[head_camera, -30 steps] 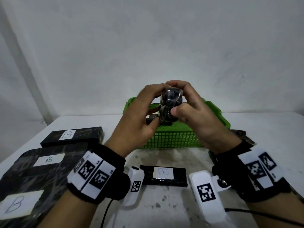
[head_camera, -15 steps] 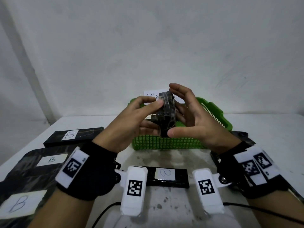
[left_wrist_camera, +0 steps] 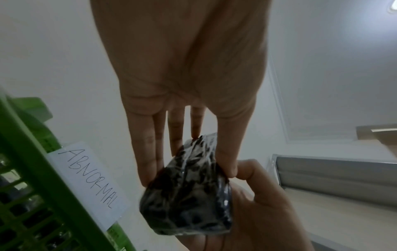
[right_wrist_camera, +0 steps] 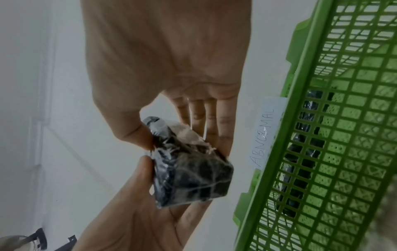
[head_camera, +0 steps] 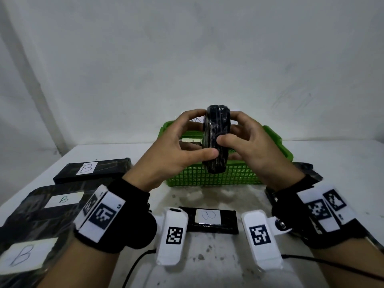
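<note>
A black pack wrapped in shiny clear film (head_camera: pixel 217 140) is held upright, edge toward me, above the green mesh basket (head_camera: pixel 209 175). My left hand (head_camera: pixel 176 146) grips it from the left, thumb on the near edge, fingers behind. My right hand (head_camera: pixel 245 142) grips it from the right the same way. The left wrist view shows the pack (left_wrist_camera: pixel 189 195) pinched between fingers and thumb. In the right wrist view the pack (right_wrist_camera: pixel 193 169) sits beside the basket (right_wrist_camera: pixel 322 135), whose paper label (right_wrist_camera: pixel 265 132) reads ABNORMAL.
Black packs with white labels marked B lie on the white table: one at the far left (head_camera: pixel 93 169), a stack at the near left (head_camera: pixel 41 215), one between my wrists (head_camera: pixel 209 220). Dark packs lie inside the basket. A white wall stands behind.
Both hands have turned the pack from a tilted pose to upright with its narrow edge facing me. The grip has shifted to thumbs in front.
</note>
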Available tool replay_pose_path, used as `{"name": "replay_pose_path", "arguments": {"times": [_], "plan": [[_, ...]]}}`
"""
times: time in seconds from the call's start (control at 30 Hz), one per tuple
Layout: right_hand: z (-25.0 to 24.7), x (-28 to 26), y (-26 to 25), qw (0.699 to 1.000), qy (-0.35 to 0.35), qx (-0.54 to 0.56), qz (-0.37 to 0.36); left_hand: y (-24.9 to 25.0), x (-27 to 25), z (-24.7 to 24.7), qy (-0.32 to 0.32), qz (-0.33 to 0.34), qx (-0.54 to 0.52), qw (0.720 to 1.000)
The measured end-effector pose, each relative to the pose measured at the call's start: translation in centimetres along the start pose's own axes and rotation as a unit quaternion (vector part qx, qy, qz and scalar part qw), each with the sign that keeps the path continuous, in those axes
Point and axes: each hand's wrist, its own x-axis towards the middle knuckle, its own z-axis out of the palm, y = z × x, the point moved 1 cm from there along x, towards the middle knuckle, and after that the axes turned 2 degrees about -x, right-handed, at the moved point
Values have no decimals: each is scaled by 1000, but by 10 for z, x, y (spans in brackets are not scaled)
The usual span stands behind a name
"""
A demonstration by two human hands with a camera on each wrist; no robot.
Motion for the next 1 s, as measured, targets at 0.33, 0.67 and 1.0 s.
{"name": "replay_pose_path", "arguments": {"times": [0.33, 0.67, 1.0], "plan": [[-4, -4, -16, 994, -65, 83, 19, 7, 0, 3, 2, 122, 83, 989], [11, -2, -5, 989, -35, 143, 9, 5, -2, 10, 21, 183, 147, 972], [26, -13, -23, 992, -102, 58, 38, 30, -27, -44, 60, 71, -23, 995]]}}
